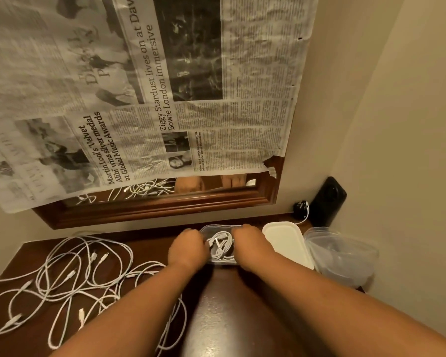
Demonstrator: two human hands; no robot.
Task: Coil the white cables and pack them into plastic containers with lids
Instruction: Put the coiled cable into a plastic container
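A dark wooden table (222, 318) meets cream walls (397, 112), with newspaper (139, 86) covering a wood-framed mirror (165, 204).

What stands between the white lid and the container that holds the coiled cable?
Only the right hand. It rests at the right side of the clear container, between it and the white lid lying just beyond. The coiled cable sits inside; nothing covers the opening.

Both bare arms reach forward; left hand (187, 247) and right hand (250, 243) sit close together, knuckles up, fingers curled downward.
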